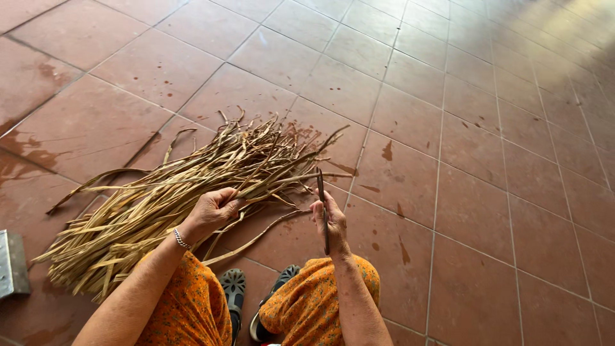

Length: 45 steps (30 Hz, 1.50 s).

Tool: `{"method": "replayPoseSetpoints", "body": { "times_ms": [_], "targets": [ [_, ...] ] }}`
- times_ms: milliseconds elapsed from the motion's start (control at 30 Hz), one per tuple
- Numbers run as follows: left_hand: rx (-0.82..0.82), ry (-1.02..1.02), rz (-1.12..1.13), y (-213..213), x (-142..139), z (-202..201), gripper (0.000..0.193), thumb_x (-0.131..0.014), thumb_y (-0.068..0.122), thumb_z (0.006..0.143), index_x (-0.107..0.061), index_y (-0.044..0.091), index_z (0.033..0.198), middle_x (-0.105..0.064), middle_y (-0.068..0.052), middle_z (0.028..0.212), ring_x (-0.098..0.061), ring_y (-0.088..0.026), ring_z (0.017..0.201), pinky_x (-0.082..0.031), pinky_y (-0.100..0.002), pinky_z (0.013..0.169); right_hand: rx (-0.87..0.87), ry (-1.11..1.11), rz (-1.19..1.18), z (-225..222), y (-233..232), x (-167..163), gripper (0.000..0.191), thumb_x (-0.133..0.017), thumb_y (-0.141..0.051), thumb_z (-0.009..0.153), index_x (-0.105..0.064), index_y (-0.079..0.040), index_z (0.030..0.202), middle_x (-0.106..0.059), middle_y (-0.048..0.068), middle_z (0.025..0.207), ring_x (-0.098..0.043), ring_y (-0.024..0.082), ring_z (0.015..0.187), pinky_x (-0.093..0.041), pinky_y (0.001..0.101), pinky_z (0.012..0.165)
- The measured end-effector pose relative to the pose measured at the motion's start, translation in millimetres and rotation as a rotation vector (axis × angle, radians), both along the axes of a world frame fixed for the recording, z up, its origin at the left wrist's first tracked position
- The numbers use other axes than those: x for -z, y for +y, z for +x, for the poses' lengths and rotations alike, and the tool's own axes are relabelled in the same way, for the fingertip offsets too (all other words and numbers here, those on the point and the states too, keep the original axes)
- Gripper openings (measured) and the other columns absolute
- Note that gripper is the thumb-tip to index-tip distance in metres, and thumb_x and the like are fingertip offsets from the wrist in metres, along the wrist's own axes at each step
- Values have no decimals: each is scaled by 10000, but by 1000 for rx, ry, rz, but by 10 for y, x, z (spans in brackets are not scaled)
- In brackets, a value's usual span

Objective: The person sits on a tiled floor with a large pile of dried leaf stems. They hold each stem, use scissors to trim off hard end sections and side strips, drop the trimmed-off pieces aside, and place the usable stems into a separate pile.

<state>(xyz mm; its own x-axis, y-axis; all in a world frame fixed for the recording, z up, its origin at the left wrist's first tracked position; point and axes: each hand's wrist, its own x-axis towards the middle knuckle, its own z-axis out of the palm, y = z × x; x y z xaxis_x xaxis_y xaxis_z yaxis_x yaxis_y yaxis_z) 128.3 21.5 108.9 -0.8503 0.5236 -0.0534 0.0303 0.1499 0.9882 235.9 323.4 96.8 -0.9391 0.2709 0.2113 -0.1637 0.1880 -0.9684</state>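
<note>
Left hand (214,208) clamps dry, light, pliable stalks (160,198) mid-length; right hand (332,221) fingers grip a thin, stiff dark blade (321,205).

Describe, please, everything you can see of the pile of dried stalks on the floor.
The pile of dried stalks is a loose heap of long, flat, straw-coloured strips, curled and frayed at the far ends. It lies slantwise on the red tiled floor. The left hand grips some strands; the right hand holds one dark strip upright beside it.

Dry tan reed pile (160,205) fanned on floor; dark strip (321,208) upright.
</note>
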Motion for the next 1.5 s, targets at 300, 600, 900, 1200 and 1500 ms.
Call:
{"method": "replayPoseSetpoints", "body": {
  "times_ms": [300,600,900,1200,1500],
  "targets": [
    [19,-21,-50,271,117,-10,232,-655,169,959,-700,88,1172,-550,75,700,-440,-32,605,-400,-222,524,170,72,313,170,124,-45,601,-516,-523,1043,-655,1,1303,-566,-33,674,-566,41,617,-470,227,538],
    [-53,390,-239,468,-11,116,282,-689,201,961,-683,134,1235,-758,-108,948,-716,-185,775,-561,-324,727,236,50,447,242,116,-267,715,-474,-616,949,-647,-15,1297,-624,-37,670,-535,107,477,-455,279,416],
    [28,753,-292,607,-84,210,317,-661,135,916,-682,112,1232,-739,-162,1032,-694,-379,910,-552,-439,745,85,-73,645,343,-122,-530,845,-468,-753,904,-630,-62,1361,-630,120,873,-645,217,735,-551,380,708],
    [22,557,-283,617,0,165,299,-668,188,922,-697,165,1218,-752,-127,965,-724,-287,782,-558,-387,681,148,96,542,228,-21,-92,627,-455,-568,991,-714,-43,1218,-719,42,693,-676,106,536,-553,250,472],
    [45,448,-371,601,1,127,272,-660,254,963,-709,181,1220,-720,-146,876,-674,-286,718,-533,-384,664,191,11,230,275,313,-155,755,-399,-656,1018,-573,-23,1391,-486,-50,789,-471,39,669,-422,221,572]
  ]
}}
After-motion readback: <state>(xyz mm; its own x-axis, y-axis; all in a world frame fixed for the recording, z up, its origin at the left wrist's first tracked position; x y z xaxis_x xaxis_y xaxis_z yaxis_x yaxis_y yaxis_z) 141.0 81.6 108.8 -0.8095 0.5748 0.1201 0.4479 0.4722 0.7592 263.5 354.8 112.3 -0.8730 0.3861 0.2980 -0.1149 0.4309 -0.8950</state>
